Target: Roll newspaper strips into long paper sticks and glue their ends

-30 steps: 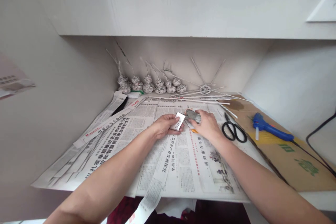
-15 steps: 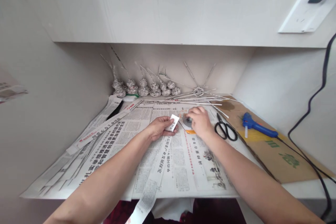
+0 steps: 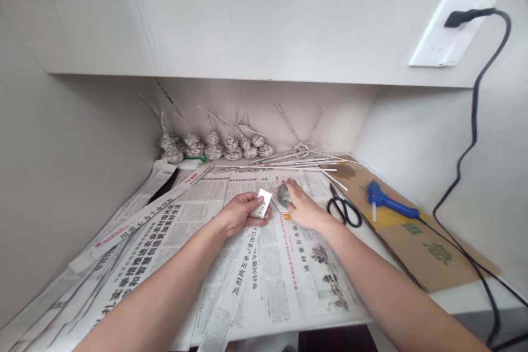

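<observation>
My left hand (image 3: 243, 212) pinches the folded white end of a newspaper strip (image 3: 264, 202) between thumb and fingers. The strip's long printed part (image 3: 235, 286) runs down toward the table's front edge. Just to the right, my right hand (image 3: 303, 203) has its fingers around a small grey round object (image 3: 284, 196), partly hidden by the hand; its kind I cannot make out. Black-handled scissors (image 3: 345, 212) lie right of that hand. Beneath both hands are spread newspaper sheets (image 3: 280, 286).
Several woven paper gourds (image 3: 213, 147) line the back wall, beside a woven piece with radiating spokes (image 3: 301, 149). Thin paper sticks (image 3: 284, 165) lie before them. At right, a blue glue gun (image 3: 390, 201) rests on cardboard (image 3: 429, 264); a black cord (image 3: 474, 115) hangs from the socket. Paper strips (image 3: 124, 231) lie left.
The view has shifted, so the scene sits further left and lower. My right hand has lowered and flattened over the grey round object. My left hand keeps its pinch on the strip.
</observation>
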Demonstrator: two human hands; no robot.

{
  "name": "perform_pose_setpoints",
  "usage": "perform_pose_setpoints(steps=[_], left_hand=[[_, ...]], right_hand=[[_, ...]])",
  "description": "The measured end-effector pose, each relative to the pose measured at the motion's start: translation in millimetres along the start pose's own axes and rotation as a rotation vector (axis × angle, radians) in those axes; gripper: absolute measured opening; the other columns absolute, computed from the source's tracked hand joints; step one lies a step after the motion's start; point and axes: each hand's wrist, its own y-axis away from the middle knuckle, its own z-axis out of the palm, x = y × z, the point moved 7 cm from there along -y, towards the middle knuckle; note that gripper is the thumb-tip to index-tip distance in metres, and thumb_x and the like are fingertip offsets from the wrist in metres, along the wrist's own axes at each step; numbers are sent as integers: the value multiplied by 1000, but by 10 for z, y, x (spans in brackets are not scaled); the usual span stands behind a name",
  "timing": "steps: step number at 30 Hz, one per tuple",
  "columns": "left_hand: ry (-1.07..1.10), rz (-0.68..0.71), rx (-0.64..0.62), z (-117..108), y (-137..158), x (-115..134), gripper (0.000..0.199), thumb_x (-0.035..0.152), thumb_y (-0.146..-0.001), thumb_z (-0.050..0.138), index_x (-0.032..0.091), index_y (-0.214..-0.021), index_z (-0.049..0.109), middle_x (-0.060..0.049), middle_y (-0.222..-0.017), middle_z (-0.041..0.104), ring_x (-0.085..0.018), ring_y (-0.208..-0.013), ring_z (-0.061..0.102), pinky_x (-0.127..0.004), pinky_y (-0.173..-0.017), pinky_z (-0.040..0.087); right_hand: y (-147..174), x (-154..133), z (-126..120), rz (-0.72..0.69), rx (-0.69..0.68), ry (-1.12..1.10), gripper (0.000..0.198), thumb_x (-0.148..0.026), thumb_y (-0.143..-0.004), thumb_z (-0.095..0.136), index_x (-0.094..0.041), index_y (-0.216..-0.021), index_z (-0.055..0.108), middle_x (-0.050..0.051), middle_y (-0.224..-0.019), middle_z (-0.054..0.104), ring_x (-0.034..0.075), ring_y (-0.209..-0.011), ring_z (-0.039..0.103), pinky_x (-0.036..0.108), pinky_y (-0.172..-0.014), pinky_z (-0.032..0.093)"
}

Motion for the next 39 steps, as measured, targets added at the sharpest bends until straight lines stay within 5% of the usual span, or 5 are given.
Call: perform_pose_setpoints(steps=[6, 13, 24, 30, 39], left_hand=[[-19, -15, 3, -34, -9, -30, 25, 33, -80, 64, 12, -95, 61, -10, -90, 65, -16, -76, 65, -32, -73, 56], [-7, -16, 35, 42, 12, -52, 26, 31, -80, 64, 11, -97, 60, -11, -88, 65, -17, -76, 65, -35, -72, 57], [-18, 0, -4, 163, 45, -55, 24, 30, -81, 63, 10, -94, 60, -12, -86, 66, -15, -72, 65, -30, -70, 57], [-11, 22, 15, 115, 37, -14, 22, 29, -81, 63, 10, -91, 59, -11, -84, 66, -15, -70, 65, -29, -67, 57], [-10, 26, 48, 75, 15, -28, 23, 30, -81, 63, 11, -91, 60, -11, -85, 66, -15, -70, 65, -29, -66, 57]], right_hand=[[76, 31, -163, -114, -211, -64, 74, -16, -75, 56, -19, -145, 30, 10, -152, 23, 25, -139, 20, 41, -112, 20], [-52, 75, -202, -125, 133, -34, 47, -6, -78, 47, -25, -119, 63, 3, -118, 66, 19, -111, 59, 31, -98, 42], [-144, 78, -168, -113, 280, 88, 32, -38, -87, 51, -21, -111, 65, 8, -107, 68, 22, -100, 62, 34, -89, 44], [-21, 42, -230, -120, 334, 135, 54, -33, -91, 37, -13, -141, 34, 15, -138, 45, 25, -128, 39, 40, -104, 32], [2, 43, -236, -76, 353, 243, 28, -23, -86, 44, -21, -99, 68, 7, -97, 59, 16, -75, 59, 28, -74, 46]])
